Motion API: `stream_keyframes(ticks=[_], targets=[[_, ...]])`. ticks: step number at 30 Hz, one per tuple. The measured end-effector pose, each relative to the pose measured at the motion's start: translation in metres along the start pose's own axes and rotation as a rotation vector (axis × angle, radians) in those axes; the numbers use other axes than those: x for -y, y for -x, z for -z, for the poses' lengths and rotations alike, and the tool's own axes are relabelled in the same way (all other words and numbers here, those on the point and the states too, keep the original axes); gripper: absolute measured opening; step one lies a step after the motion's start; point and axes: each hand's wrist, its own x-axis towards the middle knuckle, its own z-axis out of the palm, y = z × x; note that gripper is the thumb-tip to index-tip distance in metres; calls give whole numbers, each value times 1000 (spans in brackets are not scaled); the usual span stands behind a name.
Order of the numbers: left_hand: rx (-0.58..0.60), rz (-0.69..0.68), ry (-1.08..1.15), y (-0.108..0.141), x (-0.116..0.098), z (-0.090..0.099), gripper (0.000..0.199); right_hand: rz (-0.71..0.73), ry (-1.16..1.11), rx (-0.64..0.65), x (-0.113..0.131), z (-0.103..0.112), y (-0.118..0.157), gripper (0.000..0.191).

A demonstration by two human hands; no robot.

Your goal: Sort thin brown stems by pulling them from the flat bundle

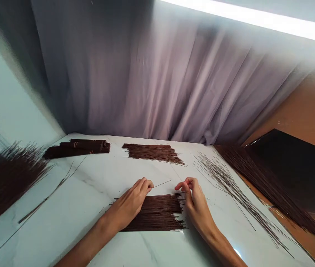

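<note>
A thin brown stick (161, 184) is pinched in the fingertips of my left hand (135, 200) and points right, its far end free. My right hand (192, 193) is raised just right of that end, fingers curled but apart, with nothing visible between them. Beneath and between both hands, a flat layer of dark brown sticks (160, 213) lies sideways on the white marbled table (104, 248). My left wrist and palm cover its left part. The right ends of the layer are uneven.
Behind lies another flat stick pile (153, 153), with tied bundles (85, 146) at back left. A large stick heap (4, 181) is at far left, loose sticks (60, 183) beside it. Scattered sticks (235, 189) and a long dark pile (260, 181) lie right. A curtain (146, 74) hangs behind.
</note>
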Motion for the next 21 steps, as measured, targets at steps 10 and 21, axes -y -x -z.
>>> stream_keyframes(ticks=[10, 21], targets=[[-111, 306, 725, 2, -7, -2, 28, 126, 30, 101, 31, -22, 27, 27], [-205, 379, 1003, -7, -2, -12, 41, 170, 79, 127, 32, -30, 32, 24]])
